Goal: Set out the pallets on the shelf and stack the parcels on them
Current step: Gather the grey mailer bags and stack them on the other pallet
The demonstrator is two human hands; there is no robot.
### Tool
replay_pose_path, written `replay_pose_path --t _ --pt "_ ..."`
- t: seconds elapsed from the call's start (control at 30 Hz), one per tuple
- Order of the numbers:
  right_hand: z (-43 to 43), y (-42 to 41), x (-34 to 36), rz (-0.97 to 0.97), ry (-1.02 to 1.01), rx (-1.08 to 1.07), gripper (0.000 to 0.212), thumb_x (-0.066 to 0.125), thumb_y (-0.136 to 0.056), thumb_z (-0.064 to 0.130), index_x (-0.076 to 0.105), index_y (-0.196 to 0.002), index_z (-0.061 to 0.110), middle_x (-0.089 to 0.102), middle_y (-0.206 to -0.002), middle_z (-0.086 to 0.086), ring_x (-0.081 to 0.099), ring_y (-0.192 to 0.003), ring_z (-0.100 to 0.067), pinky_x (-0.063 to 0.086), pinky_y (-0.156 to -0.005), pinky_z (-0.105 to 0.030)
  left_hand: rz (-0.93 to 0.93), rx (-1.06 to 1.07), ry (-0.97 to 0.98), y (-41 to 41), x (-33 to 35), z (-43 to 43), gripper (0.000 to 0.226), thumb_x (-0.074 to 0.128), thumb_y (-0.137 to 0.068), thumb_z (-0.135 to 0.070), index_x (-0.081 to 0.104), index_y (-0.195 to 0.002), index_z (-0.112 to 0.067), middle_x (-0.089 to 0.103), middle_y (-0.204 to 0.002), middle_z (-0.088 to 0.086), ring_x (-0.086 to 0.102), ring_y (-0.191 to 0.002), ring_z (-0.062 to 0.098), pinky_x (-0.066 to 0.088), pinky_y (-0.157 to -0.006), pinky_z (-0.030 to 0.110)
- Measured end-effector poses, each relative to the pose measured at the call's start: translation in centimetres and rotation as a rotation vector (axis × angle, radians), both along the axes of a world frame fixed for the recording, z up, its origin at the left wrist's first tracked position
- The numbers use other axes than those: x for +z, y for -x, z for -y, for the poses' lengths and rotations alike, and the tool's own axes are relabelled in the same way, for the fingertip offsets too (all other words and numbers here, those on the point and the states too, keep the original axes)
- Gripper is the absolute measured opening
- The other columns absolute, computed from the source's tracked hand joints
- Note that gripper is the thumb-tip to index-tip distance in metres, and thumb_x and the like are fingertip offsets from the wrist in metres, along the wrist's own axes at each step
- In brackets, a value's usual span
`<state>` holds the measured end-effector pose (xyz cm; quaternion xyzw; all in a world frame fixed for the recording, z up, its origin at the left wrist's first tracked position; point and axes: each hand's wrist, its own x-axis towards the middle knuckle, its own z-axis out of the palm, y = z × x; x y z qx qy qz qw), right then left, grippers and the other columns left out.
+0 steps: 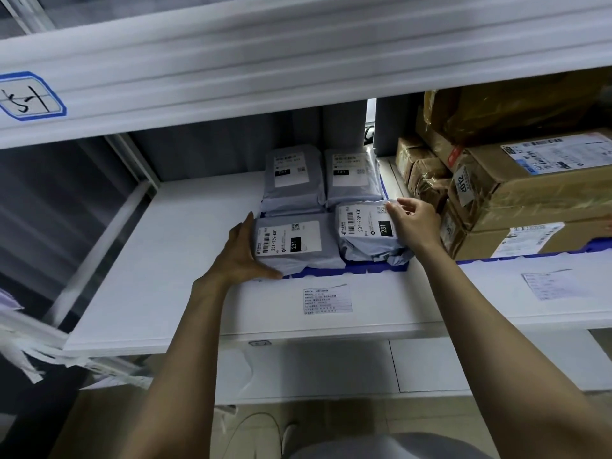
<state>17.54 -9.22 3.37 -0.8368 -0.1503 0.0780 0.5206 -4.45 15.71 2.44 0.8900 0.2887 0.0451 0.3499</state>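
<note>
- A handwritten label [31,96] with a blue border is stuck on the rail of the shelf above, at the far left.
- The white shelf [159,253] lies bare on its left half.
- The left hand [245,253] lies flat against the left side of the front-left parcel [291,243]. Its fingers are straight and open, and the thumb runs along the parcel's lower front corner.
- Four grey plastic parcels with white labels sit two by two on a blue pallet [364,269] in the middle of the shelf. Only the pallet's front edge and a strip on the right show.
- The back-left parcel [293,175] and back-right parcel [352,175] lie side by side, touching, on top of other grey parcels.
- A printed sticker [327,299] is on the shelf's front lip, below the pallet.
- The front-right parcel [367,233] lies slightly askew, touching its left neighbour.
- The right hand [414,220] is at that parcel's far right corner, with its fingers curled and pinching the plastic wrap there.
- Taped cardboard boxes [530,180] are stacked to the right on a second blue pallet [596,246], close beside the right hand.
</note>
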Motion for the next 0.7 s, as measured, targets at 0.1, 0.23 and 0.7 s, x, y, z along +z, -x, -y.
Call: replay_pose_path --t 0.1,0.23,0.7 --pt "-0.1 0.0 0.2 -0.012 -0.024 0.024 0.055 0.064 -0.089 0.040 0.056 -0.131 0.006 0.066 -0.119 -0.014 0.067 -0.091 -0.020 0.059 -0.075 -0.035 0.047 0.025 -0.047 -0.2 0.2 0.0 0.135 0.092 -0.055 -0.027 0.000 -0.153 -0.022 0.021 -0.153 0.004 0.027 -0.140 0.023 0.034 -0.110 0.041" --pt "0.3 0.5 0.2 -0.015 -0.008 0.038 0.066 0.064 -0.085 0.049 0.050 -0.136 0.009 0.060 -0.130 -0.015 0.064 -0.107 -0.024 0.055 -0.088 -0.042 0.107 0.041 -0.064 0.2 -0.2 0.2 0.131 0.091 -0.057 -0.031 0.002 -0.152 -0.025 0.024 -0.151 0.004 0.032 -0.138 0.022 0.039 -0.106 0.041" --pt "1.7 2.4 -0.6 -0.086 -0.035 0.085 0.122 0.075 -0.045 0.075 0.034 -0.145 0.019 0.053 -0.138 -0.007 0.053 -0.122 -0.023 0.048 -0.101 -0.045 0.407 0.073 -0.321 1.9 -1.9 1.6 0.097 0.087 -0.063 -0.021 0.033 -0.144 -0.013 0.039 -0.142 0.008 0.044 -0.127 0.023 0.047 -0.096 0.036"
